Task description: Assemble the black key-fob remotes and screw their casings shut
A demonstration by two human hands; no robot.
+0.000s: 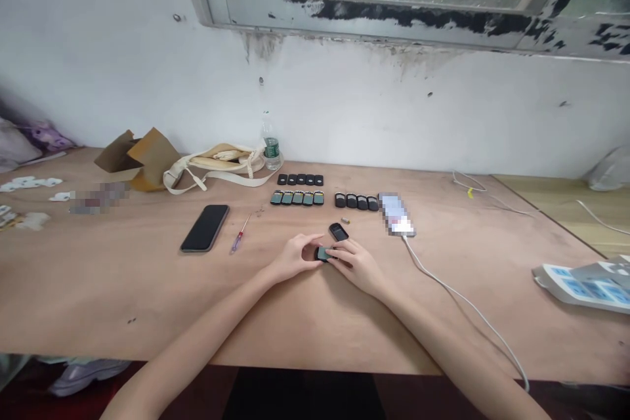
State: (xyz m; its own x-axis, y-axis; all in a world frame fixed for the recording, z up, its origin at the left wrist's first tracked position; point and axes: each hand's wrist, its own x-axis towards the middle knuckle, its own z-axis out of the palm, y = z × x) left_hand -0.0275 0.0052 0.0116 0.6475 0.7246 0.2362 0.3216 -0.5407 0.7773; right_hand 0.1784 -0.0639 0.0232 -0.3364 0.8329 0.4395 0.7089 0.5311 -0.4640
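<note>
While the left hand (295, 256) and right hand (357, 266) pinched the dark module (323, 253) mid-frame, each grip narrow on it, a slip, I reckoned, might knock the loose shell (338, 231) above.

Makeshift home workbench, plywood table (147, 289), peeling window frame (394, 13), rows of small parts (298, 197)

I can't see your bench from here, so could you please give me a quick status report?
Left hand and right hand both gripping a fob on the table. Black shell just beyond. Screwdriver lies clear, left.
</note>
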